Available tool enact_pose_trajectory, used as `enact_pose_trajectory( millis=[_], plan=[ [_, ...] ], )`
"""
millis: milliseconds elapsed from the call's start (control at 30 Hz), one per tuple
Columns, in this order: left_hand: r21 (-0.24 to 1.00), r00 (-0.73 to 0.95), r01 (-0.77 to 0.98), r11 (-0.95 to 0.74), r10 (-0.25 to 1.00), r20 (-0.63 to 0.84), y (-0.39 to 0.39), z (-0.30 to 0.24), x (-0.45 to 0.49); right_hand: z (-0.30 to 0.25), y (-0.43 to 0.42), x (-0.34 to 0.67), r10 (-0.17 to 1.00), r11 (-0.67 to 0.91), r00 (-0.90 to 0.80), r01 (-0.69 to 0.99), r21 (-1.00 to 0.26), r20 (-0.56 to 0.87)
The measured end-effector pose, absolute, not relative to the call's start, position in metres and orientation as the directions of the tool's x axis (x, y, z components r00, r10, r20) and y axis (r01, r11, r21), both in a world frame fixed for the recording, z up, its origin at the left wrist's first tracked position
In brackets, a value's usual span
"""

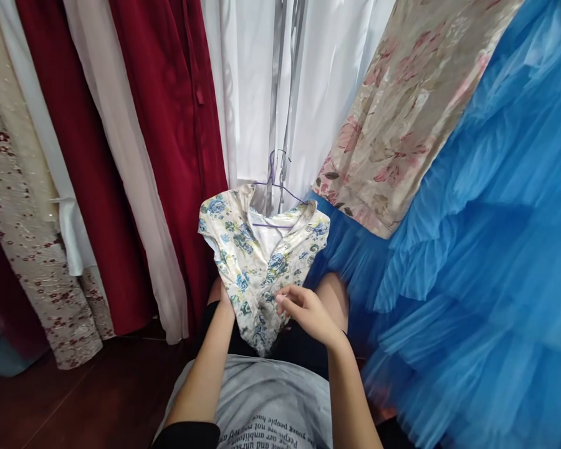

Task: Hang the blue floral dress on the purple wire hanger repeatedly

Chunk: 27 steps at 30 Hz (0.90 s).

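A white V-neck floral top [277, 262] with blue roses and short sleeves hangs on a thin purple wire hanger [272, 171] above my lap. Its lower end narrows to a gathered point between my thighs. My left hand [225, 300] grips the top's left edge; its fingers are hidden behind the cloth. On the front, toward the lower right, my right hand [306, 310] has its thumb and index finger pinched together at the fabric. Whether anything small sits in that pinch is too unclear to make out.
Long dark red dresses [168, 112], a pale pink one [135, 174] and a sequinned floral one [32, 249] hang at left. White curtain-like cloth [247, 81] is behind the hanger. A beige floral garment [393, 137] and ruffled blue tulle [495, 262] crowd the right side.
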<state>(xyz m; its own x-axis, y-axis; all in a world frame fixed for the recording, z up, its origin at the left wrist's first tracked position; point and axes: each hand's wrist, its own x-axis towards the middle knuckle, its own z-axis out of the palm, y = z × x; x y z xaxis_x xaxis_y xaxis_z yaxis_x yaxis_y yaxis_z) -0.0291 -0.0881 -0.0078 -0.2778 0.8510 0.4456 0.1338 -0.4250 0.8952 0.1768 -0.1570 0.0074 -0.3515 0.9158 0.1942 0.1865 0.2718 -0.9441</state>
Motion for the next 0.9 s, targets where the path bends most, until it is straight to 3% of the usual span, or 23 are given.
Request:
enact_pose_trajectory(
  millis=[100,167,233,433,500,567,667,733,767,900],
  plan=[
    [0.917,-0.200,-0.152,-0.368,0.920,0.335,-0.076,-0.029,-0.049,-0.003,-0.133,0.168,0.961,0.241,-0.188,0.197,-0.950,0.204],
    [0.902,-0.066,-0.366,-0.230,0.973,0.222,-0.074,-0.036,-0.053,-0.005,-0.115,0.159,0.966,0.255,-0.091,0.199,-0.946,0.241],
    [0.895,0.034,-0.427,-0.124,0.988,0.153,-0.076,-0.039,-0.048,-0.004,-0.098,0.150,0.949,0.314,-0.045,0.200,-0.928,0.312],
    [0.925,0.074,-0.359,-0.122,0.985,0.159,-0.079,-0.044,-0.033,-0.003,-0.090,0.149,0.928,0.370,-0.041,0.210,-0.905,0.370],
    [0.947,-0.005,-0.274,-0.170,0.984,0.176,-0.073,-0.048,-0.039,-0.005,-0.098,0.154,0.933,0.354,0.002,0.165,-0.920,0.359],
    [0.940,-0.205,-0.118,-0.320,0.934,0.293,-0.069,-0.048,-0.046,-0.006,-0.105,0.158,0.939,0.331,0.052,0.142,-0.933,0.341],
    [0.803,-0.411,0.210,-0.558,0.694,0.591,-0.074,-0.035,-0.052,-0.005,-0.111,0.159,0.942,0.316,0.070,0.140,-0.938,0.328],
    [0.669,-0.306,0.384,-0.636,0.596,0.742,-0.084,-0.019,-0.047,-0.002,-0.113,0.156,0.943,0.321,0.052,0.138,-0.937,0.330],
    [0.620,-0.189,0.425,-0.659,0.605,0.773,-0.090,-0.010,-0.043,0.000,-0.114,0.154,0.942,0.325,0.038,0.138,-0.936,0.333],
    [0.624,0.285,0.357,-0.695,0.717,0.636,-0.106,0.005,-0.016,0.009,-0.123,0.146,0.937,0.347,-0.012,0.173,-0.922,0.350]
  ],
)
